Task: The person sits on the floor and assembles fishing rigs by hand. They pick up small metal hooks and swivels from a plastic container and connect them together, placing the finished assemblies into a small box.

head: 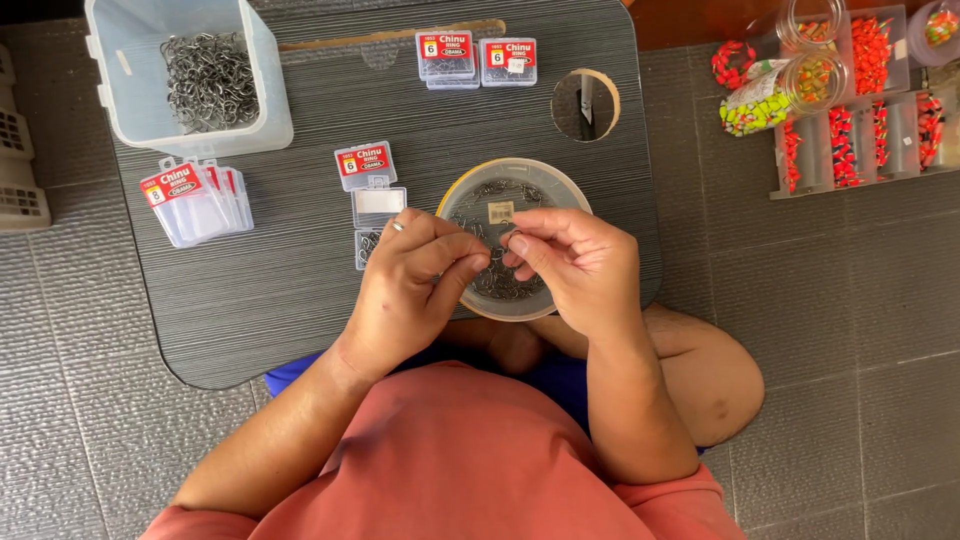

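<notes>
Small silver hook [507, 240] between fingertips [478, 262]

Both hands meet over a round clear tub [478, 196] full of small metal hooks [500, 283]. The left hand [410, 285] and right hand [575, 262] pinch something tiny between fingertips, too small to tell. On the dark ribbed tabletop [290, 290]: a square bin of hooks [190, 75] and little packets [195, 200].

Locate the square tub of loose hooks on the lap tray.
In the head view, the square tub sits at the tray's far left corner, just beyond a fan of small packets.
</notes>
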